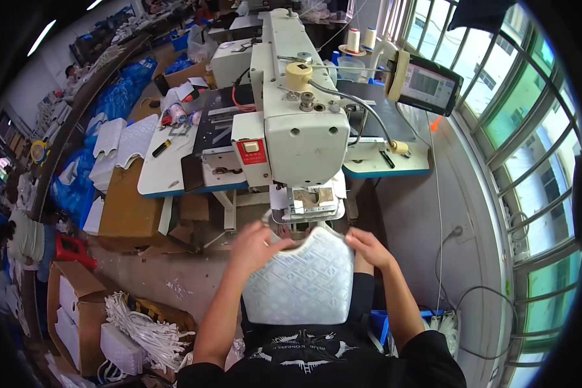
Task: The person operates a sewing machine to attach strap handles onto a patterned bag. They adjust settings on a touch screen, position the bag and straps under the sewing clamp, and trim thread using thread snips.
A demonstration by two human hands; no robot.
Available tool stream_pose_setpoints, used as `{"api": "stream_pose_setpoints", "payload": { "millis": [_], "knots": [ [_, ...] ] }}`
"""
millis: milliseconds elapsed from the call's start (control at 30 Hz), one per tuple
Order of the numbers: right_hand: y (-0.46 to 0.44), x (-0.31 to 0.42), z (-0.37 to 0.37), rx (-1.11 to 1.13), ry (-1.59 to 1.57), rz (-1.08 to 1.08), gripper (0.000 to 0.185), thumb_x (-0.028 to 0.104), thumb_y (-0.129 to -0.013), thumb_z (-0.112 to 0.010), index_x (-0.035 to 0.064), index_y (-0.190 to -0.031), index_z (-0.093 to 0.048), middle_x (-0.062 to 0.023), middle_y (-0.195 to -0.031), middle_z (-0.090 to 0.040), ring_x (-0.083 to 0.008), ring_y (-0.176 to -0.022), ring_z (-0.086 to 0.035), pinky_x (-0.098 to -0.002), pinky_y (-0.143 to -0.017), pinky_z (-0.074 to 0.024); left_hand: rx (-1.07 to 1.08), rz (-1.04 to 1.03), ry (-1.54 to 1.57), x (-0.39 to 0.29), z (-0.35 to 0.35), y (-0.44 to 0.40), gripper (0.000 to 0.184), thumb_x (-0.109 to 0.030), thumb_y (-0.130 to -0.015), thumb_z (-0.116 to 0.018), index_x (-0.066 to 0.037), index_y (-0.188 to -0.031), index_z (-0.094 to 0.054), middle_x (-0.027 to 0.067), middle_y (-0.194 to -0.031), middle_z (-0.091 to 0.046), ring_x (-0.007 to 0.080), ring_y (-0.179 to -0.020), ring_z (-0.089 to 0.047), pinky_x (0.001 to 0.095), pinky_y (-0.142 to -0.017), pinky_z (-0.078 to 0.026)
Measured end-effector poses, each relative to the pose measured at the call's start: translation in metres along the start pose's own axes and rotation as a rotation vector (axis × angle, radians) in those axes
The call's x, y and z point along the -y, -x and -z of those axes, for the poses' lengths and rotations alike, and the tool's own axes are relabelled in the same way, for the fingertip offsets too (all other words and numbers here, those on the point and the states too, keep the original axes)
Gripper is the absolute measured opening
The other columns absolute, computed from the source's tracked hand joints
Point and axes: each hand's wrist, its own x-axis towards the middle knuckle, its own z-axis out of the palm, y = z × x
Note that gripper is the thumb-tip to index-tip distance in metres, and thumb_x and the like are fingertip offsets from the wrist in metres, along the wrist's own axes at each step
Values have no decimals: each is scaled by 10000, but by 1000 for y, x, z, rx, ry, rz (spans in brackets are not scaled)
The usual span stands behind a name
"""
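Observation:
A white quilted bag panel [297, 284] with a curved, bound top edge hangs over my lap, just below the sewing machine's clamp plate [312, 202]. My left hand [255, 247] grips its upper left corner, thumb lying along the curved edge. At the upper right corner, my right hand [367, 247] pinches the edge between thumb and fingers. A white strap or band runs along the top of the panel, near the clamp, and is partly hidden. The large white sewing machine head [304, 142] stands directly in front of me.
A control screen [423, 85] is mounted at the right, beside barred windows. Scissors and a yellow-black cutter [161, 148] lie on the left table. Stacked quilted panels [136, 139] rest left on a cardboard box [130, 207]. White straps [145, 330] fill the lower left.

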Motion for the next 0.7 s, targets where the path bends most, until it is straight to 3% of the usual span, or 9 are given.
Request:
{"api": "stream_pose_setpoints", "payload": {
  "millis": [67, 100, 200, 333, 400, 467, 500, 600, 700],
  "knots": [
    [20, -28, -2, 90, -185, -414, 314, 319, -1102, -579, 24, -1005, -634, -70, -807, -603, -195, -811, -617, -352, -778, -527, 183, 18, -46, -1, -26, -2, 485, -538, -925, -751, -81, -1081, -706, 159, -1246, -629, 429, -1182, -566, 494, -994, -482],
    [32, -50, -11, 95, -191, -418, 314, 319, -1102, -579, 24, -1005, -634, -70, -807, -603, -195, -811, -617, -352, -778, -527, 206, -28, -104, 15, -58, -14, 544, -598, -957, -666, -92, -1151, -710, 169, -1357, -584, 438, -1261, -537, 515, -1045, -460],
    [45, -123, -34, 73, 565, -423, 404, 446, -1102, -517, 61, -1108, -641, -260, -1019, -730, -428, -940, -735, -517, -824, -571, 434, -12, -272, 55, -142, -32, 760, -740, -1006, -444, -91, -1316, -690, 165, -1591, -464, 480, -1473, -405, 582, -1170, -377],
    [64, -106, -51, -9, 594, -407, 417, 480, -1086, -511, 103, -1241, -603, -351, -1107, -688, -541, -1025, -674, -615, -867, -533, 706, 39, -403, 55, -163, -26, 861, -764, -1016, -377, -101, -1546, -524, 202, -1682, -360, 416, -1565, -312, 493, -1274, -260],
    [76, -93, -44, -68, 476, -180, 414, 450, -1086, -513, 143, -1364, -522, -327, -1084, -704, -527, -973, -695, -604, -845, -547, 808, 6, -298, 89, -181, -52, 847, -744, -1019, -396, -79, -1512, -572, 204, -1628, -458, 396, -1540, -383, 504, -1241, -327],
    [94, -83, -40, -45, 549, -321, 565, 434, -1065, -565, 245, -1550, -344, -307, -1065, -716, -518, -886, -703, -607, -774, -549, 841, 53, -357, 26, -116, -52, 753, -709, -1011, -438, -95, -1353, -709, 161, -1387, -695, 365, -1324, -630, 510, -1113, -479],
    [105, -59, -30, 42, 539, -478, 601, 431, -1050, -595, 252, -1570, -353, -290, -1073, -724, -493, -896, -712, -596, -768, -545, 768, 7, -370, 27, -115, -58, 710, -704, -999, -461, -135, -1326, -730, 139, -1415, -679, 368, -1340, -607, 503, -1126, -463],
    [169, 5, -5, -84, 446, -366, 461, 380, -1030, -649, 156, -1426, -579, -190, -1063, -737, -401, -960, -711, -496, -821, -562, 584, -331, -514, 40, -133, -76, 628, -586, -1081, -370, -155, -1449, -639, 121, -1601, -504, 314, -1479, -452, 529, -1216, -338],
    [258, 58, 32, -291, 456, -506, 339, 354, -1005, -680, 97, -1226, -702, -147, -1017, -730, -381, -955, -697, -472, -821, -555, 531, -354, -421, 30, -135, -73, 635, -575, -1079, -414, -112, -1474, -597, 146, -1604, -492, 337, -1482, -443, 526, -1245, -289]
  ]
}}
